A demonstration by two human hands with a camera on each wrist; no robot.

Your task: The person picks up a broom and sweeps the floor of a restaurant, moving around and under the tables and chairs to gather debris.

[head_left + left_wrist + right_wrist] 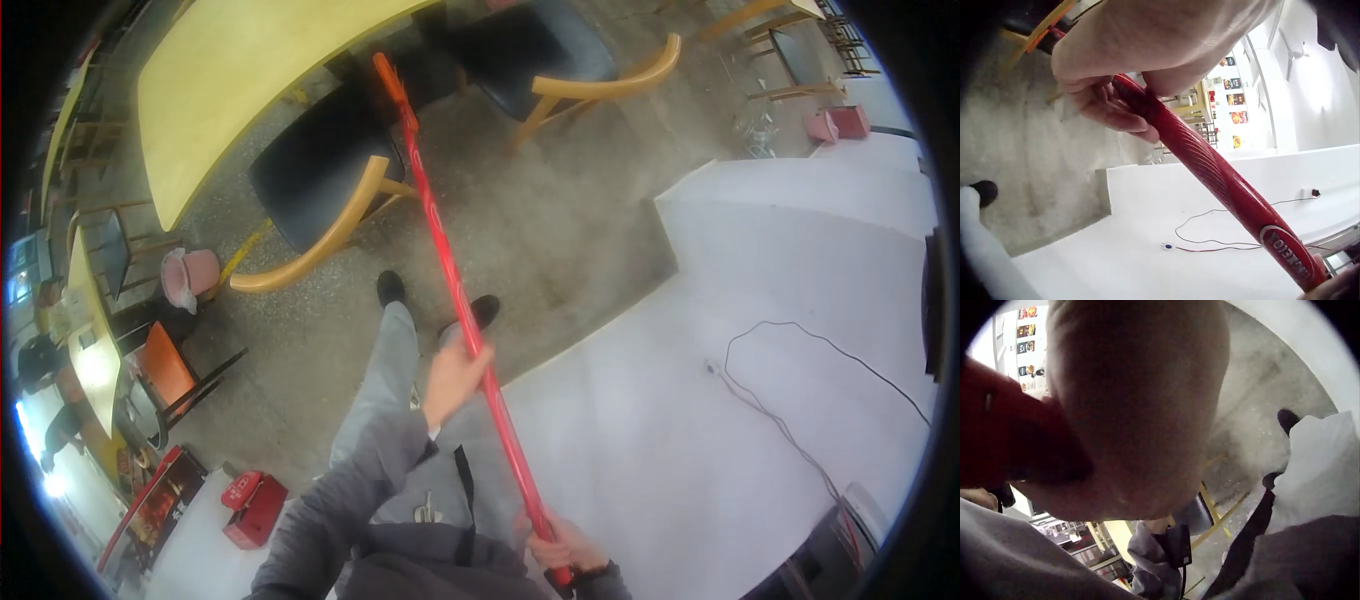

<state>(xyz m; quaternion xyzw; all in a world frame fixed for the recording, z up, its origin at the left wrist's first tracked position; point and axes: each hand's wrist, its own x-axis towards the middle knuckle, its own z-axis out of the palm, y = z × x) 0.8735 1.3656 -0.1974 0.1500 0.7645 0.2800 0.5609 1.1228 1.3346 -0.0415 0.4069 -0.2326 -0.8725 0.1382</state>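
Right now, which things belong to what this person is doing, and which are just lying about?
In use: long red handle, left hand, right hand.
Lying about: wooden chair, yellow table, pink bucket, black cable, red box.

One red pole in two hands: left hand, right hand. Beyond them, two black-seated chairs and one yellow desk. Two black shoes just past the left hand, one pink bucket off to its left, one cable off to the right hand's right

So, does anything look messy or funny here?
Yes. A thin black cable trails in loose loops across the white floor, where feet could catch it. The pink bucket near the black chair seems tipped on its side.
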